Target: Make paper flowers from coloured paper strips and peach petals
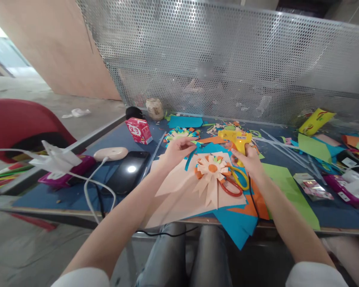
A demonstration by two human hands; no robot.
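My right hand (251, 161) is wrapped round the handle of a yellow glue gun (237, 139), whose nozzle points left. A black cord runs down from its grip. In my left hand (178, 151) a narrow blue paper strip (190, 160) is pinched between the fingertips, hanging down at a slant. Between the hands lies a peach and orange paper flower rosette (212, 169) with ribbon-like tails, on peach paper sheets (170, 195). Scissors (231, 187) with red and yellow handles rest beside it. A second, multicoloured paper rosette (182, 134) lies behind my left hand, partly covered by it.
On the left are a black phone (128, 171), a white oval device (110, 154), a pink box (139, 130) and a power strip (62, 171) with plugs. Green paper (287, 191), glue sticks and scraps spread to the right. A perforated metal panel (215, 59) stands behind the table.
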